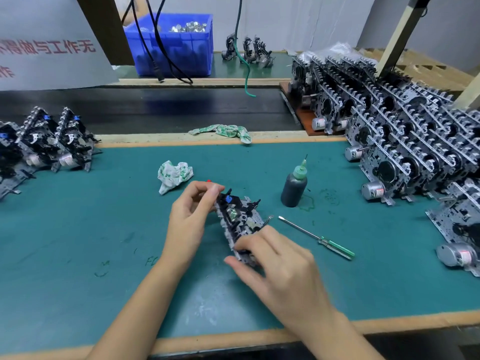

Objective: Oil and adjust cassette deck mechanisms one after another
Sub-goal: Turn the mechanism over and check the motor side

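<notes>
**One mechanism in both hands, mid-bench**

Landmark: the cassette deck mechanism [240,224], held at the middle of the green-matted bench [78,229], tilted, its long axis running from far-left to near-right.

- Left hand [191,214]: at the mechanism's far-left end. Grip curled, thumb and fingertips pinching that end near a small blue part. A speck of red shows just beyond the fingers; cannot tell what it is.
- Right hand [280,263]: at the near-right end. Grip curled over the edge, fingers pinching the frame; the hand is slightly blurred.
- Oil bottle [294,187]: dark body, green nozzle, upright, to the right of the mechanism and a little beyond it, apart from both hands. Green stains on the mat beside its base.
- Screwdriver [318,237]: green handle, lying flat just right of the mechanism, tip pointing toward it, not touched.
- Crumpled cloth [174,175]: white with green print, beyond and left of the mechanism, near the left hand.
- Second cloth [223,131]: same print, well beyond the mechanism on the bench's far wooden edge.
- Stacked mechanisms [402,141]: a dense leaning pile far right of the held one.
- Row of mechanisms [49,141]: standing far left.
- Blue bin [179,45]: well beyond, holding metal parts.
</notes>
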Motion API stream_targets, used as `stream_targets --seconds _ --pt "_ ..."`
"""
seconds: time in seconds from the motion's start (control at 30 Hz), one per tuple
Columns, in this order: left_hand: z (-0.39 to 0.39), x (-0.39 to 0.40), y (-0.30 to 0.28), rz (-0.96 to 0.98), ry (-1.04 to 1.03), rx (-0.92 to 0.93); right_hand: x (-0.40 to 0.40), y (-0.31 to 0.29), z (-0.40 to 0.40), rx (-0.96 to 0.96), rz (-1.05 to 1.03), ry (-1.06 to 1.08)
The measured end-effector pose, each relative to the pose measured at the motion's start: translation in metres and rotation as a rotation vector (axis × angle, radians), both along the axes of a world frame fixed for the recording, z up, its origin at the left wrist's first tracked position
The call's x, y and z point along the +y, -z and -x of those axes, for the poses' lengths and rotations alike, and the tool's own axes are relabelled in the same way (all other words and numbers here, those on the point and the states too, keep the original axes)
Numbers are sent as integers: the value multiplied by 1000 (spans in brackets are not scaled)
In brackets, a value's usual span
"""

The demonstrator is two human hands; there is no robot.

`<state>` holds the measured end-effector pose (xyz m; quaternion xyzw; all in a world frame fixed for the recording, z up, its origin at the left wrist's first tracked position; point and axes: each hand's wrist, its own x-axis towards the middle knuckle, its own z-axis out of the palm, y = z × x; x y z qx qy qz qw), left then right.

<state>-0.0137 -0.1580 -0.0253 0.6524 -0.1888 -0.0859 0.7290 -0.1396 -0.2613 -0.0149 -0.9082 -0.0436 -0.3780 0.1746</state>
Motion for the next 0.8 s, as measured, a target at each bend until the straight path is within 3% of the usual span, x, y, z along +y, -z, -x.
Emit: stream_targets --seconds 0.33,0.8 --pt "-3 8 20 43 -192 149 41 31 5 6 46 12" --pt "4 7 13 -21 -198 -15 24 30 10 24 -42 -59"
